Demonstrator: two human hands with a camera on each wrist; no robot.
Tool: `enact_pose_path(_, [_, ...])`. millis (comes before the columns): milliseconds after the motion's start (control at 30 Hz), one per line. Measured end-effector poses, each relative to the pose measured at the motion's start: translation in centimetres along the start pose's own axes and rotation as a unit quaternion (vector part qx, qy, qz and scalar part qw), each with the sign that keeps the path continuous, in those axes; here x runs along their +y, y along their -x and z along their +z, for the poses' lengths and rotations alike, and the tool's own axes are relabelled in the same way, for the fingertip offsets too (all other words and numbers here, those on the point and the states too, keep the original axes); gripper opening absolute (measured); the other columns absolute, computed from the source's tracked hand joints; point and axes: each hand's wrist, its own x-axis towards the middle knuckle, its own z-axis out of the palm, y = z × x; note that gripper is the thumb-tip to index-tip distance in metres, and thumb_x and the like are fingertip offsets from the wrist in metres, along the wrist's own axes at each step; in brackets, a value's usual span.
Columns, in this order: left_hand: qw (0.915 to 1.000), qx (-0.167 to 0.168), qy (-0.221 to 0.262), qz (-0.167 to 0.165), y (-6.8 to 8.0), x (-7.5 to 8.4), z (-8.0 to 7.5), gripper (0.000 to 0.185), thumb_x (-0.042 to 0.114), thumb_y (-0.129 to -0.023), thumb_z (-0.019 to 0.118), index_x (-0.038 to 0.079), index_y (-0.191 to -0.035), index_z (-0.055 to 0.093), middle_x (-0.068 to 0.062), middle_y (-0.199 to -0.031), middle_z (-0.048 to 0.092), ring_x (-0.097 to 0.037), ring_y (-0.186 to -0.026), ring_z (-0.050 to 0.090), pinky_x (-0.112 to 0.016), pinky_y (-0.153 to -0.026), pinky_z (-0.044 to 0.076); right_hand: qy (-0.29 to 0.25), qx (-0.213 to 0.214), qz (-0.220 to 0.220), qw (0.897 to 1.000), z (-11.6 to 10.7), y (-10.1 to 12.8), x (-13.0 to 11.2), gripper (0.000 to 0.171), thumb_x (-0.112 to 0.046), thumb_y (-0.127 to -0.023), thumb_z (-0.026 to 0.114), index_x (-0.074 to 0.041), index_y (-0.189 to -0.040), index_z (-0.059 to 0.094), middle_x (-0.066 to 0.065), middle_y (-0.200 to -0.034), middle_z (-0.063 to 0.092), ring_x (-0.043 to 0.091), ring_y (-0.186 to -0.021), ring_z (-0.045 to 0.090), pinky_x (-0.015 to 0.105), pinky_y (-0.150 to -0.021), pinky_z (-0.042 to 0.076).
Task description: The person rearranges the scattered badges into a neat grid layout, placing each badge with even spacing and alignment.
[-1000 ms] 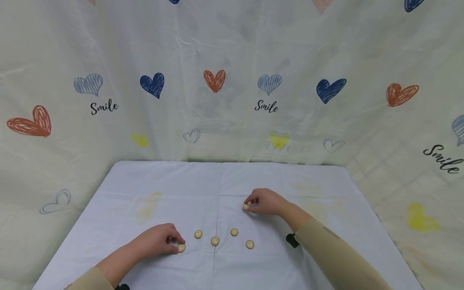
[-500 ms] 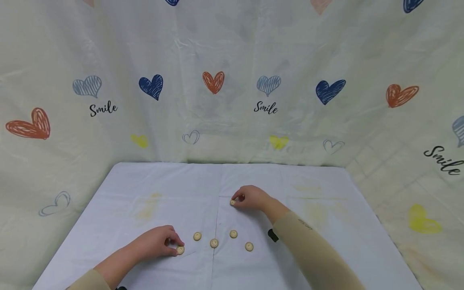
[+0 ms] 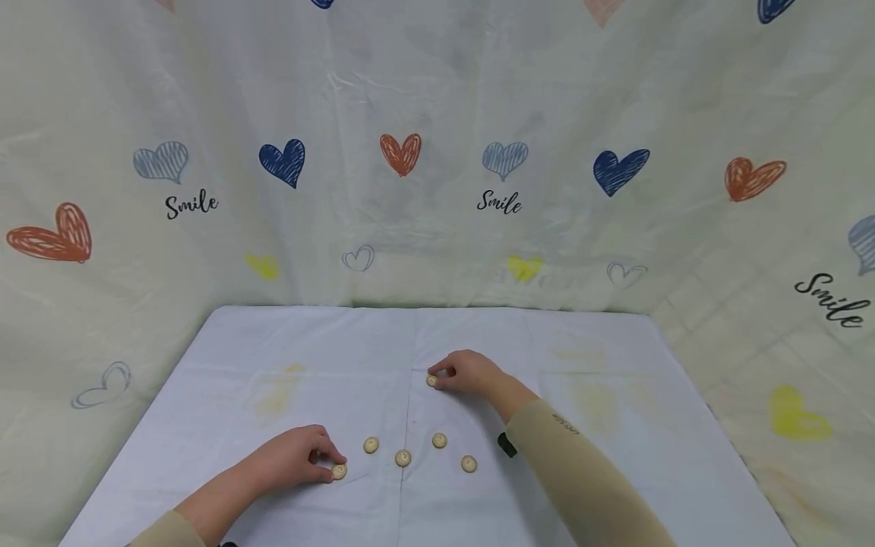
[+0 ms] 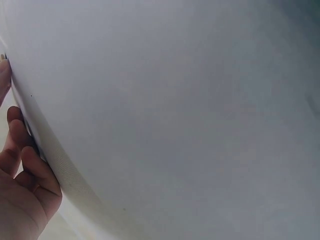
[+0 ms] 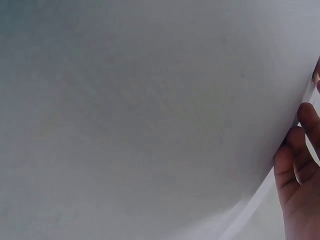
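My left hand (image 3: pixel 297 457) pinches a round, pale wooden button (image 3: pixel 339 472) between thumb and index finger, low over the white cloth on the left. Farther back, near the middle crease, my right hand (image 3: pixel 470 374) holds a similar button (image 3: pixel 432 380) by its edge. Between and in front of the hands lie more buttons on the cloth: one at the left (image 3: pixel 371 445), a button on the crease (image 3: pixel 403 458), another right of it (image 3: pixel 440 441) and a rightmost button (image 3: pixel 468 463). Both wrist views show curled fingers (image 4: pixel 37 175) close to the cloth, the buttons mostly hidden there.
A white cloth (image 3: pixel 547 486) covers the table, with faint yellowish stains. Behind and beside it hangs a pale curtain (image 3: pixel 437 91) printed with hearts and "Smile". A small black device (image 3: pixel 506 445) sits under the right wrist.
My right hand has moved left with its button, toward the middle crease. The left hand stays at its button, and the loose buttons have not moved.
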Motion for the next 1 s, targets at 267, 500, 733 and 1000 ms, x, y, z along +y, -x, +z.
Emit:
enact_pose_path(267, [1.0000, -0.004, -0.002, 0.002, 0.2, -0.1, -0.1, 0.018, 0.032, -0.083, 0.081, 0.032, -0.100, 0.078, 0.018, -0.089, 0.056, -0.001, -0.075, 0.049, -0.024, -0.067, 0.043, -0.037, -0.003, 0.031, 0.999, -0.2, 0.5, -0.1, 0.032, -0.038, -0.088, 0.076, -0.033, -0.119, 0.073, -0.011, -0.084, 0.059, 0.011, -0.081, 0.051, 0.032, -0.077, 0.042])
enact_pose_path(500, [1.0000, -0.004, 0.001, 0.006, 0.2, -0.5, 0.1, 0.018, 0.033, -0.082, 0.081, 0.034, -0.100, 0.078, 0.019, -0.089, 0.056, -0.001, -0.075, 0.049, -0.024, -0.067, 0.044, -0.049, -0.012, 0.025, 0.998, -0.9, 1.6, 0.1, 0.034, -0.034, -0.086, 0.078, -0.031, -0.120, 0.074, -0.006, -0.080, 0.058, 0.011, -0.076, 0.051, 0.031, -0.071, 0.043])
enact_pose_path(733, [1.0000, 0.000, -0.005, 0.006, 0.0, -0.7, 0.1, 0.019, 0.034, -0.082, 0.081, 0.036, -0.100, 0.077, 0.020, -0.089, 0.056, -0.001, -0.075, 0.049, -0.024, -0.067, 0.044, -0.043, -0.029, -0.007, 0.999, -1.8, 4.2, 0.0, 0.036, -0.033, -0.085, 0.079, -0.027, -0.120, 0.074, -0.009, -0.080, 0.059, 0.011, -0.075, 0.052, 0.029, -0.070, 0.044])
enact_pose_path(1000, [0.9999, -0.001, 0.003, 0.012, -0.1, -0.5, 0.2, 0.019, 0.033, -0.082, 0.081, 0.033, -0.100, 0.078, 0.019, -0.088, 0.056, -0.001, -0.074, 0.049, -0.024, -0.066, 0.044, -0.058, -0.040, -0.032, 0.997, -2.0, 8.2, 0.3, 0.037, -0.034, -0.084, 0.081, -0.026, -0.119, 0.075, -0.010, -0.076, 0.059, 0.010, -0.072, 0.053, 0.028, -0.066, 0.046])
